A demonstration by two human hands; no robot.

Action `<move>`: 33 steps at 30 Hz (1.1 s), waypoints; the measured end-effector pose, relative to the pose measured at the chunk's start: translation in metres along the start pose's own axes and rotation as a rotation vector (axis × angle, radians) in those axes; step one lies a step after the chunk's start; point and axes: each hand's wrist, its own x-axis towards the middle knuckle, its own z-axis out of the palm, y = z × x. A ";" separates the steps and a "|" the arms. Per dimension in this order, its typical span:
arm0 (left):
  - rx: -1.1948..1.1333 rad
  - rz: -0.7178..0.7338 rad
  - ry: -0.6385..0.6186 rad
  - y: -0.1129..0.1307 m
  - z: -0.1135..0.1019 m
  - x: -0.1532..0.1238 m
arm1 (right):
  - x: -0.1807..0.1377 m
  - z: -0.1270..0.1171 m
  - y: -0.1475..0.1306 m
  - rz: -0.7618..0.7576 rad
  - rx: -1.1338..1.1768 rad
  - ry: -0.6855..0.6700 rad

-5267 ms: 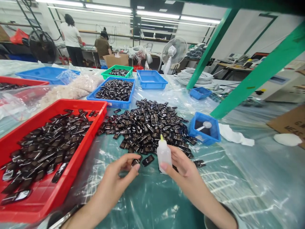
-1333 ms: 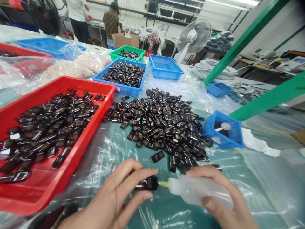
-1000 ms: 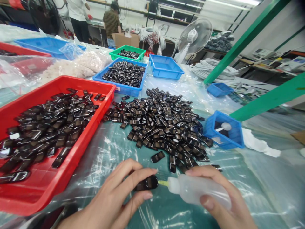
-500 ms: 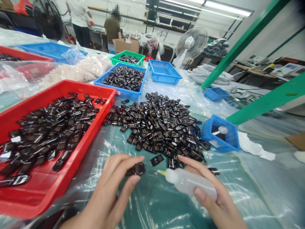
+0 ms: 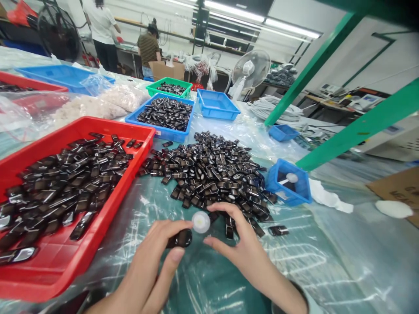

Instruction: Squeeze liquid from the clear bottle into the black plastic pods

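1. Here's our left hand (image 5: 147, 257), finger and thumb closed on a glossy black casing (image 5: 179, 239), just above the plastic-covered worktop (image 5: 209, 283).
2. Our right hand (image 5: 245, 244) has fingers parted wide around a translucent white bottle (image 5: 200, 223), seen end-on beside that casing; a gap shows at the thumb, though contact at the index finger we can't tell.
3. Left of us, the red tray (image 5: 70, 272) carries more casings.
4. Beyond our hands, a loose heap of casings (image 5: 209, 170)!
5. Right of it, a small blue bin (image 5: 296, 196) holds a white scoop (image 5: 291, 178).
6. Farther, casings fill a blue tray (image 5: 163, 134).
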 end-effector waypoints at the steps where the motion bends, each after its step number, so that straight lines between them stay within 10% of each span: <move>1: -0.003 -0.008 -0.004 0.000 0.000 0.000 | -0.001 -0.002 0.001 -0.010 -0.028 0.014; 11: 0.027 -0.027 0.082 0.009 -0.007 -0.001 | -0.004 -0.015 -0.003 -0.163 -0.214 -0.092; 20: 0.111 0.174 -0.326 0.004 -0.010 0.001 | -0.005 -0.015 -0.004 -0.227 -0.281 -0.247; 33: 0.112 0.170 -0.301 0.005 -0.008 0.000 | -0.003 -0.013 0.004 -0.226 -0.313 -0.263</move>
